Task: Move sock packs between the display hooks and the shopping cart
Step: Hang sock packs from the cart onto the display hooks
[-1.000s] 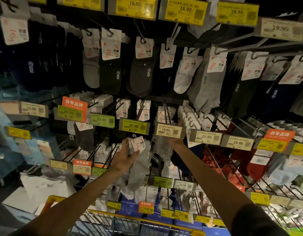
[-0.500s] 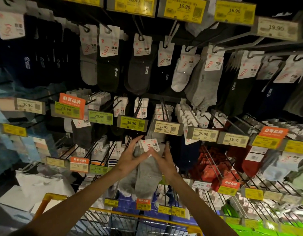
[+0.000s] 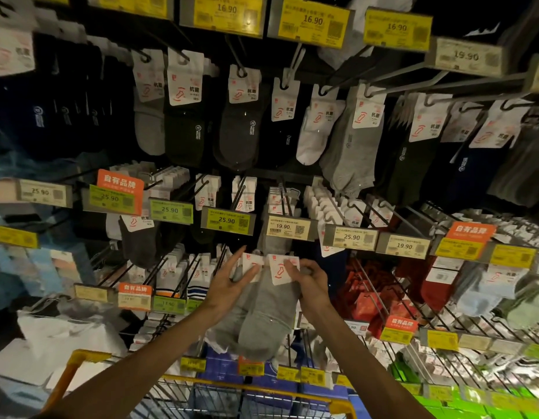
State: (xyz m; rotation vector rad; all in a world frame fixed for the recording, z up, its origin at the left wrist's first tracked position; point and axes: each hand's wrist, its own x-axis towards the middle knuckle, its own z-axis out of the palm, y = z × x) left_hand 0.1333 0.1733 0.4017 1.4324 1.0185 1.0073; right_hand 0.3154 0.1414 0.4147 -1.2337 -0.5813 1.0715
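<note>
Two grey sock packs [image 3: 262,316] with white header cards hang from my hands in front of the display, below the 19.90 price tag [image 3: 287,228]. My left hand [image 3: 228,282] holds the left pack's card between thumb and fingers. My right hand [image 3: 310,279] pinches the right pack's white card [image 3: 278,269]. Both hands are side by side, almost touching. The shopping cart [image 3: 201,385], with a yellow rim and wire basket, is directly below my arms at the bottom edge.
Rows of metal display hooks [image 3: 392,86] carry black, grey, white and navy sock packs above. Yellow and green price tags front each hook. Red packs [image 3: 368,300] hang to the right, white bags [image 3: 65,334] lie lower left, blue boxes sit behind the cart.
My right hand came back from the 19.90 hook and now pinches a grey pack beside the pack in my left hand. Both hands drew together in front of the display.
</note>
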